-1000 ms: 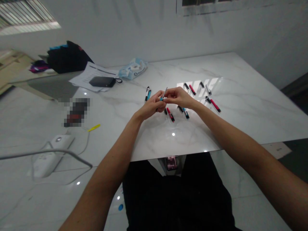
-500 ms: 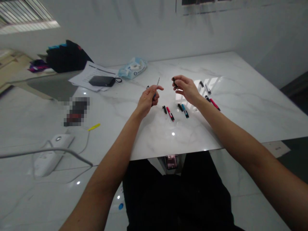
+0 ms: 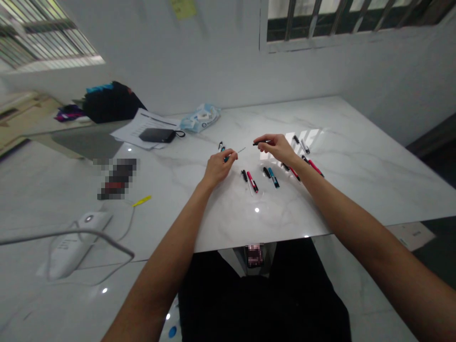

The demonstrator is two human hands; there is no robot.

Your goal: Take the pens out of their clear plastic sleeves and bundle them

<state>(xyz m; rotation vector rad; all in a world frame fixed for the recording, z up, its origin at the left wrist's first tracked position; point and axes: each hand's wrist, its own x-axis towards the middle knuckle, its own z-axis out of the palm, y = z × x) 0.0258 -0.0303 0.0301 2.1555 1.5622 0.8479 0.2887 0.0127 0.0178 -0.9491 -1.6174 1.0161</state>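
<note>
The left hand [image 3: 218, 167] pinches a blue pen body [image 3: 228, 156] with its thin refill pointing toward the right hand [image 3: 276, 146], which grips a black cap [image 3: 259, 142]. The two parts sit near each other above the counter [image 3: 356, 156], not joined. Several pens [image 3: 252, 181] lie in pairs with their pieces just below the hands. A black pouch [image 3: 156, 135] and papers sit well apart, clear of the work.
</note>
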